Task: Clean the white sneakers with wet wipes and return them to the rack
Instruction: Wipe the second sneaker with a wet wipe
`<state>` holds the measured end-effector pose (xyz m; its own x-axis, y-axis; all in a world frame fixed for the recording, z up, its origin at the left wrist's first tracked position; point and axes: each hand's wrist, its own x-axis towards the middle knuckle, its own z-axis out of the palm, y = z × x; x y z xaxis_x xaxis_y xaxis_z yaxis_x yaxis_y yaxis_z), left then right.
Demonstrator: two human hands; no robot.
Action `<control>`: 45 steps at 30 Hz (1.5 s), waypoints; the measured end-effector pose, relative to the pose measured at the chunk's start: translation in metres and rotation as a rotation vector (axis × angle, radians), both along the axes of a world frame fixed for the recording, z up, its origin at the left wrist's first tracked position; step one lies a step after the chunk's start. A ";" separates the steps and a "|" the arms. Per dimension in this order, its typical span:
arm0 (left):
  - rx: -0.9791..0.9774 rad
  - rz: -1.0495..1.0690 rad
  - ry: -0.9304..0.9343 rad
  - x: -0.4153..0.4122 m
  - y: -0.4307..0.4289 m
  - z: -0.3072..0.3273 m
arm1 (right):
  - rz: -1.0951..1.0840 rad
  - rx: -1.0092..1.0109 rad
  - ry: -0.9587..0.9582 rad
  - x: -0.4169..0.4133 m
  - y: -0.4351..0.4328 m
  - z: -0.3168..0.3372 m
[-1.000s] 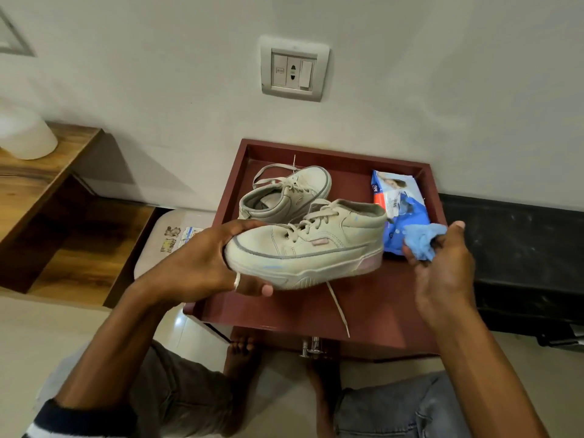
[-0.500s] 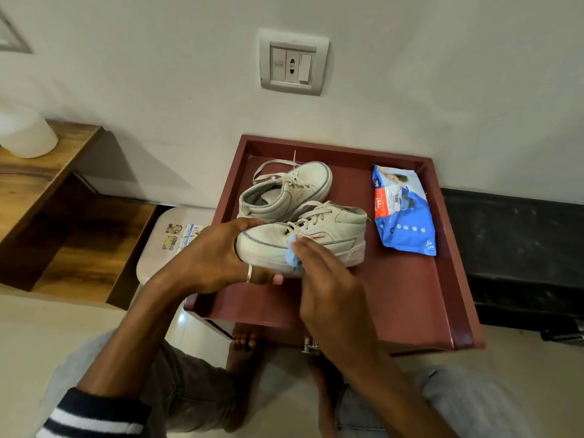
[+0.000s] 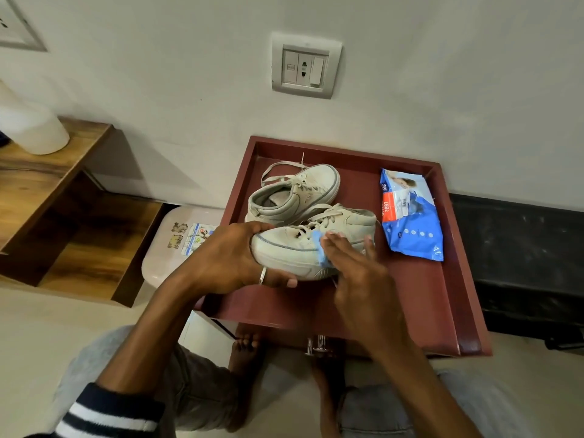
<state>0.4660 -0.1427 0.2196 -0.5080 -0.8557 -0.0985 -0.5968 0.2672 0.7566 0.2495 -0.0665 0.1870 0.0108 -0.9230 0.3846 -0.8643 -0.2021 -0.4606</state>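
Observation:
My left hand point(image 3: 227, 260) grips the toe end of a white sneaker point(image 3: 284, 251), holding it on its side just above the dark red tray point(image 3: 426, 295). My right hand point(image 3: 357, 273) lies flat against the sneaker's side, its straight fingers pressing a blue wet wipe point(image 3: 319, 251) onto the upper. The wipe is mostly hidden under those fingers. The second white sneaker point(image 3: 303, 191) stands on the tray right behind, laces loose. A blue pack of wet wipes point(image 3: 410, 222) lies on the tray's right side.
The tray sits against a white wall with a socket plate point(image 3: 305, 66). A wooden shelf point(image 3: 47, 191) with a white container point(image 3: 34, 131) is at left, a pale stool with stickers point(image 3: 177, 241) beside the tray, and a black ledge point(image 3: 521, 248) at right. My bare feet are under the tray's front edge.
My right hand came from beside the wipes pack to the sneaker's side with the blue wipe and now slides along it, fingers flattened. The left hand keeps its hold on the toe.

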 end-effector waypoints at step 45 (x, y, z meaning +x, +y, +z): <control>0.034 -0.060 -0.064 0.007 -0.007 -0.006 | 0.139 -0.095 -0.028 0.019 0.003 0.008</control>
